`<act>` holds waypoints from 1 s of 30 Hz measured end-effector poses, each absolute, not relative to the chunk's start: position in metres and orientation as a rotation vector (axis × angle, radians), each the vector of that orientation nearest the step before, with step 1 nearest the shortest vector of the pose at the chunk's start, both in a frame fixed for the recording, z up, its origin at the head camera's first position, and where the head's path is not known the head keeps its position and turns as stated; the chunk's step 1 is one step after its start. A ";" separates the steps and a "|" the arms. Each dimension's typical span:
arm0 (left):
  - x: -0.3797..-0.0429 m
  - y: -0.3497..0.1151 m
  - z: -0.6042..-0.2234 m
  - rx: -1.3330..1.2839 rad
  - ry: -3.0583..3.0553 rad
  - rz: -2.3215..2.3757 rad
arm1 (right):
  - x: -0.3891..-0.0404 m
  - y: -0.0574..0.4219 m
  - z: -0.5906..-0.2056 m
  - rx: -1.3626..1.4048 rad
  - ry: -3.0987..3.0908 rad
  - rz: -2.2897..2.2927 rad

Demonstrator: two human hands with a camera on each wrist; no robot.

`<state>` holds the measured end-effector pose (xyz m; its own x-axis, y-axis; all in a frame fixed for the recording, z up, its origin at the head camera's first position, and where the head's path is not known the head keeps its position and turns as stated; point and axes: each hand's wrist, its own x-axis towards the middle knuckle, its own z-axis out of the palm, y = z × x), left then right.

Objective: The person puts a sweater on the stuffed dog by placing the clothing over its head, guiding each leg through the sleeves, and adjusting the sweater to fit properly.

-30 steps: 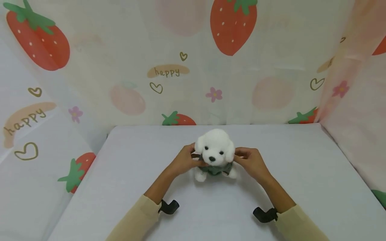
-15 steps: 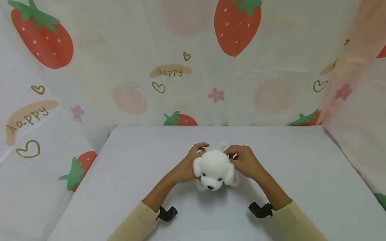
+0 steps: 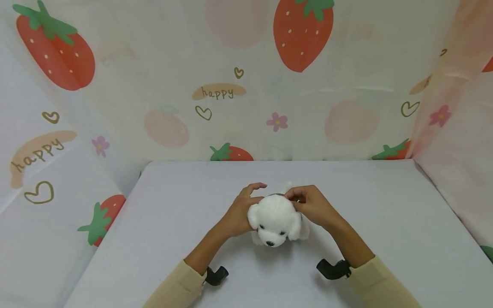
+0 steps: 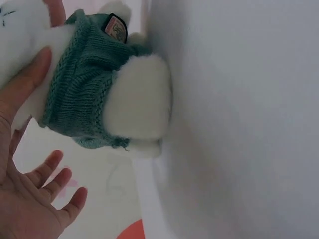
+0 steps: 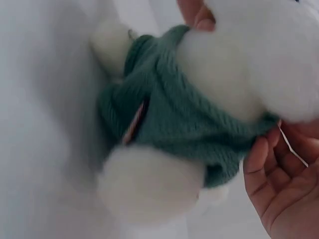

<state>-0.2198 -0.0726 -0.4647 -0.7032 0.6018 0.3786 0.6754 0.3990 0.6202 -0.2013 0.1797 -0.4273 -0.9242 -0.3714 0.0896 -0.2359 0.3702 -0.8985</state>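
The left hand [image 3: 237, 215] grips a white plush dog [image 3: 274, 217]; the right hand [image 3: 316, 207] pinches its green sweater [image 5: 172, 117]; the counter [image 3: 185, 192] lies beneath.

Watching from head and both wrists

Looks forward and down from the head, over the table [image 3: 185, 192] to the printed cloth [image 3: 165, 55]. Sits close at the left wrist, turned sideways — with the table on end along the right. Sits close at the right wrist from the opposite side, with the table along the left. Shares the green sweater [image 4: 82, 87] up close between both wrists — and the toy dog [image 3: 274, 218] among all three.
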 end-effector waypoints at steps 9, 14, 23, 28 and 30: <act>-0.217 -0.072 -0.469 -1.250 -2.442 -1.193 | -0.210 0.184 -0.431 -0.490 2.513 -1.623; -0.215 -0.070 -0.472 -1.311 -2.435 -1.270 | -0.221 0.185 -0.443 -0.522 2.727 -1.345; -0.214 -0.072 -0.472 -1.331 -2.411 -1.314 | -0.233 0.178 -0.457 -0.700 2.891 -1.211; -0.215 -0.072 -0.471 -1.335 -2.398 -1.324 | -0.238 0.173 -0.462 -0.657 3.002 -1.187; -0.216 -0.072 -0.471 -1.328 -2.409 -1.318 | -0.239 0.171 -0.465 -0.651 3.006 -1.180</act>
